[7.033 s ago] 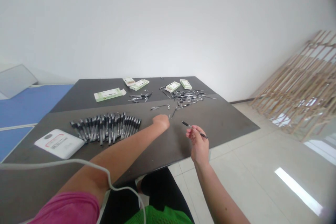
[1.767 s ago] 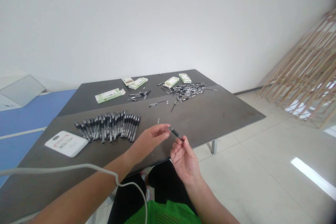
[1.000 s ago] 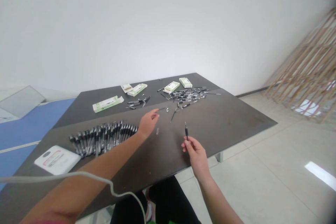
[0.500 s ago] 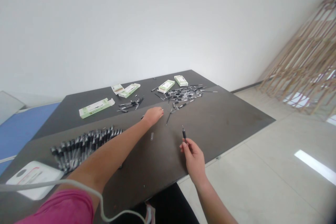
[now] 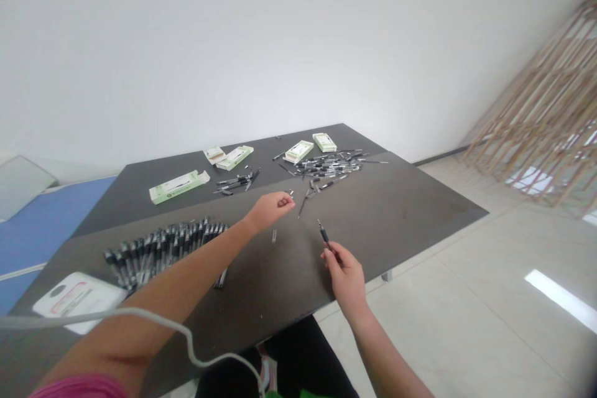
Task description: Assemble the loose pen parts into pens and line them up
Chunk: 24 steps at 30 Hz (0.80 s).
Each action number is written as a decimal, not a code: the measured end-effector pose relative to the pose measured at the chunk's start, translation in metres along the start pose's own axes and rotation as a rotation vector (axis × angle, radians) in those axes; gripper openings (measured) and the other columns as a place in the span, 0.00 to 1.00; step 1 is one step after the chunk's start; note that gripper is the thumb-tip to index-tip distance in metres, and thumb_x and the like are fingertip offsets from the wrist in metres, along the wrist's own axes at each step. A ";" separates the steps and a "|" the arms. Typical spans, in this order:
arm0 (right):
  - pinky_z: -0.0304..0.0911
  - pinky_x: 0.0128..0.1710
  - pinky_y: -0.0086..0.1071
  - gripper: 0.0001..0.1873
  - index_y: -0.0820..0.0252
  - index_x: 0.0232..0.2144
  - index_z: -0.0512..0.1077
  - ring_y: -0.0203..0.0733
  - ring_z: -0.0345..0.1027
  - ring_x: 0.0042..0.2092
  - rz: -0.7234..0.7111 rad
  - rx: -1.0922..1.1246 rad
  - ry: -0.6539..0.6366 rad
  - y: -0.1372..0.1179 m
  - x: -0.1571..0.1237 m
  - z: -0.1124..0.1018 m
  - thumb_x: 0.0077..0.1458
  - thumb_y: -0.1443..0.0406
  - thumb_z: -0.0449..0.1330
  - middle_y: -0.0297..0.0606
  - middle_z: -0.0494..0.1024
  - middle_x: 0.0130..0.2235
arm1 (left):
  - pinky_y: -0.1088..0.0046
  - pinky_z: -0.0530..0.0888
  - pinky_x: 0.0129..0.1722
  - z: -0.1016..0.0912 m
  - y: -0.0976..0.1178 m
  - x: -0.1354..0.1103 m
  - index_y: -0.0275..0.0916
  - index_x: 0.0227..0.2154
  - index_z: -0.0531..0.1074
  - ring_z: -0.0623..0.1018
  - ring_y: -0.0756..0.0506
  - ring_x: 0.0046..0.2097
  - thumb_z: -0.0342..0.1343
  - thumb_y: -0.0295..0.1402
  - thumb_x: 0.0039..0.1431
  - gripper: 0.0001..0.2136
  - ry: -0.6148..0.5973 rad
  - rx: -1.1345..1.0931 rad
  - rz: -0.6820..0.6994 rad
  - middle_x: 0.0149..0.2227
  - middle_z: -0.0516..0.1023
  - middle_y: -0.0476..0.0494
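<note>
My right hand (image 5: 346,275) is closed around a black-gripped pen (image 5: 323,234), its metal tip pointing up and away from me. Over the middle of the table my left hand (image 5: 271,209) is closed in a pinch; a tiny light piece (image 5: 291,192) shows at its fingertips, too small to name. Just beyond that hand lies a loose heap of pen parts (image 5: 329,165). A small clear strip (image 5: 274,236) rests on the table below my left wrist. Partly behind my left forearm, a long row of pens (image 5: 163,245) lies side by side.
Open green-and-white boxes (image 5: 180,186) lie along the back, with a smaller group of pen parts (image 5: 237,181) near them. A white flat object (image 5: 79,298) sits at the front left. A pale cable (image 5: 140,314) crosses in front of my left arm.
My left hand has drawn slightly back from the table's middle, its fingers now curled in a pinch. The pen in my right hand has tilted a little leftward. The view has shifted slightly.
</note>
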State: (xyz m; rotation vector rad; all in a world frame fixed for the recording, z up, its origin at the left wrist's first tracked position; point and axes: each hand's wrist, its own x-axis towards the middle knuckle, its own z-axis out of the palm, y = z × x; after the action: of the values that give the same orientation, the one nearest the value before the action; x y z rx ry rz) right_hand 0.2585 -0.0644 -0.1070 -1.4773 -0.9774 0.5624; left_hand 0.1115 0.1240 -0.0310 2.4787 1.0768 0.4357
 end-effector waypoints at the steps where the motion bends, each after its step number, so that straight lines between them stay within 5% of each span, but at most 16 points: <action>1: 0.65 0.39 0.37 0.12 0.56 0.38 0.76 0.43 0.71 0.36 -0.032 -0.017 -0.002 -0.003 -0.002 -0.002 0.53 0.60 0.58 0.38 0.79 0.32 | 0.74 0.70 0.38 -0.004 0.009 -0.012 0.37 0.36 0.72 0.76 0.48 0.37 0.47 0.40 0.59 0.13 0.007 -0.075 -0.014 0.34 0.79 0.45; 6: 0.65 0.41 0.36 0.11 0.53 0.40 0.76 0.44 0.72 0.40 -0.245 -0.150 -0.076 -0.023 -0.018 -0.009 0.56 0.64 0.56 0.39 0.79 0.38 | 0.70 0.70 0.41 -0.012 0.050 -0.079 0.37 0.36 0.72 0.76 0.48 0.36 0.56 0.41 0.52 0.13 0.054 -0.793 -0.224 0.32 0.77 0.47; 10: 0.65 0.39 0.36 0.13 0.52 0.42 0.75 0.45 0.73 0.39 -0.349 -0.234 -0.162 -0.035 -0.028 -0.012 0.58 0.66 0.54 0.39 0.79 0.38 | 0.71 0.69 0.42 -0.010 0.064 -0.113 0.37 0.34 0.73 0.74 0.49 0.35 0.61 0.38 0.49 0.12 0.088 -1.048 -0.320 0.31 0.75 0.48; 24: 0.63 0.39 0.36 0.14 0.57 0.43 0.74 0.43 0.71 0.39 -0.494 -0.417 -0.222 -0.046 -0.039 -0.016 0.61 0.64 0.50 0.42 0.78 0.38 | 0.74 0.67 0.33 -0.023 0.071 -0.128 0.36 0.30 0.75 0.73 0.48 0.32 0.60 0.40 0.48 0.12 -0.031 -0.692 -0.280 0.29 0.76 0.48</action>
State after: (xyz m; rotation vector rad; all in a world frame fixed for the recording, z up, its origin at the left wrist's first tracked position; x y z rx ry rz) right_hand 0.2396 -0.1092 -0.0675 -1.4706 -1.6494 0.1657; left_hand 0.0621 -0.0103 0.0072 1.7011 1.0198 0.5640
